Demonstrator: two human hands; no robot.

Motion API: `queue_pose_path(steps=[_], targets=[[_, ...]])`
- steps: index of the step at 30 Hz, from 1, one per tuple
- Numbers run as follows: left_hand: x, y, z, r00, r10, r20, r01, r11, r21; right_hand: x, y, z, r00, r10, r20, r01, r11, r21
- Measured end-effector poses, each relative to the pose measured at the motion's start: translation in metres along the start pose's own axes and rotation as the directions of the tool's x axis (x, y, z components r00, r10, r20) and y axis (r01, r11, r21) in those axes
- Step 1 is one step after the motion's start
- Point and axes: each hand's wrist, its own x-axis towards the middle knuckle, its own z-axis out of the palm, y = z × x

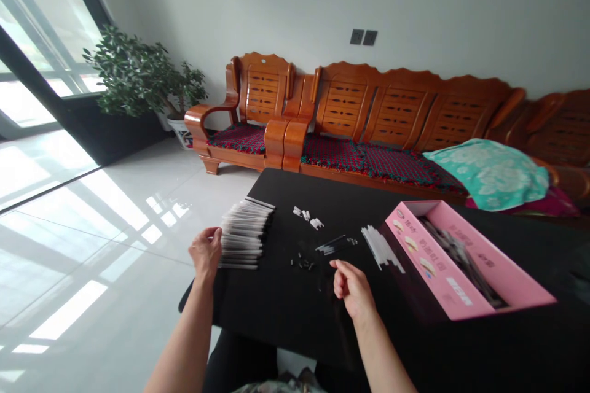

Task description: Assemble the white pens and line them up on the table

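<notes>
In the head view, the left hand point(206, 253) is in the lower middle of the frame, at the left edge of the black desk point(276, 313). A row of thin pale sticks point(244, 233) lies side by side just to the right of this hand. The fingers point(216, 235) of the left hand are bent and touch the near left ends of the sticks. Whether they grip a stick or only rest against the row, I cannot tell.

The right hand point(353, 287) is a little lower and more to the right, over the desk. Its fingers point(340, 271) are curled in close together with only a narrow gap. It is too small to tell if they pinch something. Just above this hand lie some small black pieces point(302, 263) and a few thin dark sticks point(335, 244). Further up there are small white pieces point(308, 217). To the upper right of the hand is a bundle of white tubes point(381, 249), and beside it an open pink box point(465, 285) with dark things inside.

At the back of the room a wooden sofa point(378, 110) stands against the wall, and a green plant point(138, 73) is in the upper left.
</notes>
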Motion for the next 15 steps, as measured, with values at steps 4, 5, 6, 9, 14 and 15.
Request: queue_pose_path(steps=[4, 5, 6, 9, 14, 15], targets=[[0.0, -0.002, 0.002, 0.999, 0.034, -0.005, -0.034, 0.999, 0.035, 0.004, -0.007, -0.01, 0.997, -0.061, -0.056, 0.057, 0.996, -0.071], [0.0, -0.002, 0.003, 0.999, 0.039, -0.008, -0.038, 0.998, 0.04, 0.008, -0.011, -0.016, 0.992, -0.097, -0.085, 0.086, 0.988, -0.127], [0.001, -0.003, 0.004, 0.999, 0.039, -0.009, -0.039, 0.998, 0.043, 0.013, -0.015, -0.023, 0.981, -0.153, -0.119, 0.126, 0.97, -0.209], [0.001, -0.001, 0.004, 1.0, 0.028, 0.006, -0.029, 0.998, 0.053, 0.032, -0.035, -0.05, 0.901, -0.352, -0.253, 0.157, 0.809, -0.566], [-0.003, 0.012, -0.001, 0.998, 0.041, -0.044, -0.038, 0.997, 0.069, 0.061, -0.063, -0.086, 0.824, -0.525, -0.213, -0.102, 0.233, -0.967], [-0.003, 0.015, -0.002, 0.997, 0.054, -0.057, -0.05, 0.996, 0.068, 0.065, -0.066, -0.088, 0.833, -0.512, -0.209, -0.144, 0.163, -0.976]])
